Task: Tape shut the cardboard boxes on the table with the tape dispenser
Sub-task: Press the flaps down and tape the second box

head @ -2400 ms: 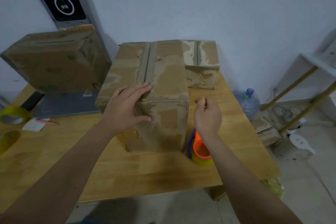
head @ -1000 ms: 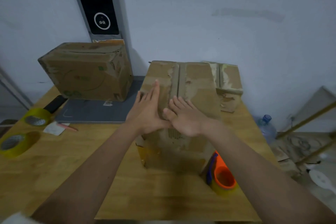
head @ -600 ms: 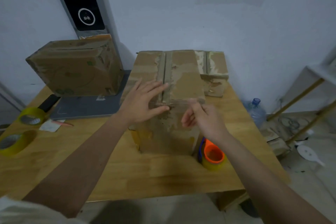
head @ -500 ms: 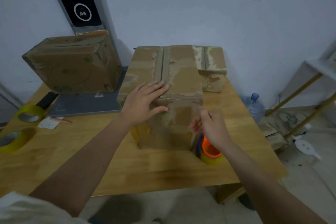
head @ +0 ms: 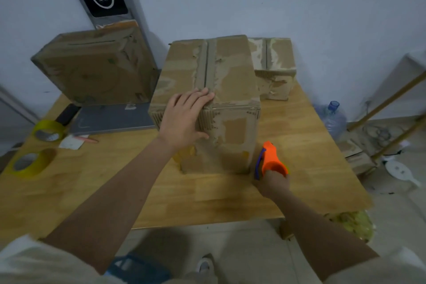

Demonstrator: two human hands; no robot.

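A tall cardboard box point(head: 230, 71) stands in the middle of the wooden table point(head: 207, 196), its top flaps closed along a centre seam. My left hand point(head: 184, 120) lies flat over the box's near top edge, fingers straight. My right hand point(head: 273, 183) grips the orange tape dispenser point(head: 270, 159) from below, at the box's right front corner on the table. A smaller box point(head: 275, 69) sits behind on the right. A large box point(head: 96, 67) leans at the back left.
Two yellow tape rolls point(head: 47, 130) point(head: 30, 162) lie at the table's left edge, next to a paper scrap and a red pen point(head: 86, 139). A grey pad point(head: 110, 119) lies under the large box. A water bottle point(head: 333, 117) and wooden rack legs stand on the floor at right.
My right hand has dropped from the box's front top edge down to the table and closed round the orange tape dispenser. My left hand has stayed pressed on the box's top.
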